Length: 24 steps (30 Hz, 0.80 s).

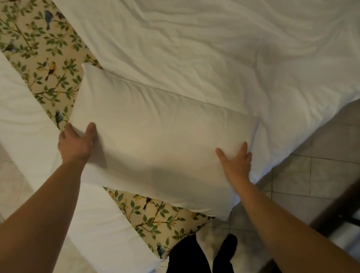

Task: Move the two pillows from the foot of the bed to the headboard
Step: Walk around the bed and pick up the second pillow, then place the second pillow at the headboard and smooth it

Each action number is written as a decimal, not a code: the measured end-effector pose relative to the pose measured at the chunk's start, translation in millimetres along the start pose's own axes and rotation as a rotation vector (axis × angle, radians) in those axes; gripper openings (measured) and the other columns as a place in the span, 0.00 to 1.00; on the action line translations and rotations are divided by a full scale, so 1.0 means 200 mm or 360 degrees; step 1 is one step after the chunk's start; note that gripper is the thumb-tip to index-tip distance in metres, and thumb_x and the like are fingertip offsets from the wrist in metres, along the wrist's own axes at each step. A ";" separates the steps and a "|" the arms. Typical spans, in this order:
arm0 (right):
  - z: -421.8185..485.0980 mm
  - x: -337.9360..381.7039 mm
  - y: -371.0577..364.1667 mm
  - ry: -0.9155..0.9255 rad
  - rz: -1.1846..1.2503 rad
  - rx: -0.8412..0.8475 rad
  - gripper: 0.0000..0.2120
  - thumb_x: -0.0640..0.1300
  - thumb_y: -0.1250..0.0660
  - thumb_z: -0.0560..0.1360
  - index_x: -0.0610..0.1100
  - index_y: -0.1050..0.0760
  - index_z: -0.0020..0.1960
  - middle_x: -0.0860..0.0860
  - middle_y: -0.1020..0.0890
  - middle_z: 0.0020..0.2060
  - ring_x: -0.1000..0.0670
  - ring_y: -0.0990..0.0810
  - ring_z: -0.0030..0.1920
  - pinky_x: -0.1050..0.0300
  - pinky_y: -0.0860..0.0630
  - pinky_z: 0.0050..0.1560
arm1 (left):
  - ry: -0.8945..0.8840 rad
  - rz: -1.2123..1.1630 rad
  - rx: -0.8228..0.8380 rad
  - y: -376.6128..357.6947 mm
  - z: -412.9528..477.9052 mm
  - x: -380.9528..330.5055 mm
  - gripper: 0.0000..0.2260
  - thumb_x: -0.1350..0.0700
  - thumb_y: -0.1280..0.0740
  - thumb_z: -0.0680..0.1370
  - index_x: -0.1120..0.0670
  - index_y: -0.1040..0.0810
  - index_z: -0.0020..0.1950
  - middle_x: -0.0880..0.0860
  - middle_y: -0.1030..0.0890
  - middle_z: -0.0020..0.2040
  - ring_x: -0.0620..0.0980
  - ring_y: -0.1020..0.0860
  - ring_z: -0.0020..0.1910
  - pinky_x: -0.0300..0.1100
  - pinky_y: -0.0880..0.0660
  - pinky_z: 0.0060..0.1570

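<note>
Two bare forearms reach in from the bottom edge, cut off by the frame; below them dark trouser legs [191, 262] and a dark-socked foot [227, 246] on the pale tiled floor [310, 170]. Left hand [75, 144] grips the near-left edge of a white pillow [154, 139], thumb on top, fingers tucked under and hidden. Right hand [236, 162] lies spread against the pillow's right end, fingertips curling over the edge; can't tell how much fabric that grip actually takes. The pillow lies across the bed corner, over a bird-and-leaf patterned runner [43, 52] and the rumpled white duvet [221, 44], its near corner overhanging the floor. White sheet [28, 141] left of the runner. A second pillow is not distinguishable. Dark blurred furniture [342, 209] at right, unidentifiable. No containers visible.
</note>
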State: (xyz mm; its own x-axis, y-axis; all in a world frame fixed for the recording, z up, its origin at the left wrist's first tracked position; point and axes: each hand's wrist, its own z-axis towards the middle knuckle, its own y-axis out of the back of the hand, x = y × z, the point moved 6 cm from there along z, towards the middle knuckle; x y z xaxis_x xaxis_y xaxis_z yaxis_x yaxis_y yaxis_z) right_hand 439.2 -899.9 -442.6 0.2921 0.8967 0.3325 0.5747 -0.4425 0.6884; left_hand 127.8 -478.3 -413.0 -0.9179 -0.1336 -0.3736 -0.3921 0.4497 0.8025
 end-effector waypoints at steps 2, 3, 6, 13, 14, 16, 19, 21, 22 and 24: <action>0.03 -0.02 -0.01 -0.0009 0.0102 0.0044 0.55 0.73 0.31 0.66 0.58 0.60 0.80 0.42 0.50 0.80 0.35 0.42 0.76 0.37 0.38 0.72 | 0.0029 -0.0078 -0.0009 0.00 0.05 0.02 0.46 0.26 0.39 0.72 0.54 0.43 0.81 0.62 0.37 0.78 0.66 0.39 0.77 0.62 0.42 0.76; 0.04 -0.03 -0.02 -0.0015 0.0159 0.0069 0.55 0.71 0.30 0.67 0.58 0.60 0.80 0.42 0.49 0.79 0.36 0.41 0.76 0.39 0.37 0.71 | 0.0046 -0.0135 -0.0007 -0.01 0.05 0.02 0.47 0.26 0.38 0.72 0.54 0.43 0.81 0.60 0.36 0.79 0.65 0.38 0.77 0.61 0.41 0.76; 0.06 -0.05 -0.04 -0.0025 0.0233 0.0135 0.55 0.70 0.29 0.67 0.59 0.60 0.80 0.43 0.45 0.79 0.38 0.38 0.75 0.42 0.35 0.69 | 0.0109 -0.0256 0.0040 -0.04 0.04 0.03 0.44 0.29 0.35 0.73 0.54 0.39 0.81 0.58 0.31 0.77 0.64 0.33 0.75 0.58 0.36 0.74; 0.00 0.01 -0.03 0.0143 -0.0078 -0.0052 0.45 0.66 0.34 0.75 0.57 0.58 0.80 0.36 0.34 0.68 0.31 0.25 0.59 0.40 0.26 0.60 | 0.0060 0.0142 -0.0065 -0.01 -0.06 -0.03 0.31 0.35 0.44 0.81 0.62 0.23 0.63 0.65 0.20 0.58 0.69 0.24 0.60 0.58 0.28 0.61; -0.02 0.03 -0.02 0.0176 -0.0122 -0.0099 0.41 0.62 0.36 0.77 0.58 0.58 0.80 0.36 0.33 0.67 0.31 0.24 0.58 0.40 0.25 0.58 | 0.0052 0.0163 -0.0074 0.01 -0.08 -0.04 0.29 0.37 0.45 0.82 0.62 0.22 0.59 0.64 0.20 0.54 0.68 0.23 0.57 0.57 0.28 0.58; -0.08 0.08 0.01 0.0239 -0.0190 -0.0186 0.34 0.54 0.38 0.81 0.58 0.54 0.80 0.38 0.33 0.67 0.33 0.23 0.56 0.43 0.24 0.55 | 0.0055 0.0181 -0.0085 0.04 -0.14 -0.06 0.26 0.39 0.46 0.83 0.61 0.23 0.51 0.62 0.22 0.47 0.66 0.24 0.52 0.54 0.30 0.52; -0.17 0.14 0.07 0.0393 -0.0240 -0.0313 0.31 0.40 0.40 0.82 0.54 0.48 0.80 0.38 0.32 0.65 0.35 0.22 0.52 0.47 0.25 0.51 | 0.0022 0.0141 -0.0125 0.11 -0.27 -0.11 0.25 0.41 0.47 0.84 0.61 0.24 0.46 0.62 0.23 0.45 0.63 0.26 0.47 0.53 0.32 0.50; -0.23 0.16 0.12 0.0478 -0.0239 -0.0350 0.34 0.32 0.40 0.79 0.51 0.45 0.80 0.38 0.30 0.62 0.36 0.21 0.47 0.47 0.24 0.47 | -0.0001 0.0087 -0.0160 0.16 -0.38 -0.16 0.23 0.43 0.46 0.84 0.60 0.24 0.45 0.60 0.24 0.43 0.59 0.28 0.45 0.51 0.34 0.50; -0.25 0.17 0.15 0.0501 -0.0241 -0.0354 0.35 0.30 0.40 0.77 0.51 0.45 0.80 0.38 0.29 0.62 0.36 0.21 0.46 0.47 0.23 0.46 | -0.0006 0.0059 -0.0181 0.18 -0.43 -0.18 0.23 0.43 0.46 0.85 0.60 0.24 0.45 0.59 0.25 0.43 0.58 0.29 0.44 0.51 0.34 0.50; -0.31 0.17 0.23 0.0516 -0.0246 -0.0353 0.37 0.28 0.40 0.75 0.50 0.44 0.80 0.38 0.29 0.62 0.36 0.20 0.48 0.46 0.22 0.48 | -0.0031 0.0022 -0.0201 0.23 -0.54 -0.23 0.22 0.43 0.45 0.85 0.60 0.24 0.46 0.59 0.25 0.43 0.58 0.29 0.44 0.51 0.34 0.50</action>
State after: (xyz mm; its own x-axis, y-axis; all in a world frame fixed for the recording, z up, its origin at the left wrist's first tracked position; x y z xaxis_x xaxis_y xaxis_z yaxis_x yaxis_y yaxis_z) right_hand 428.9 -889.0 -359.7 -0.0607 0.9247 0.3759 0.4038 -0.3217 0.8565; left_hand 146.0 -547.2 -309.2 -0.9225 -0.1106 -0.3699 -0.3850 0.3364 0.8594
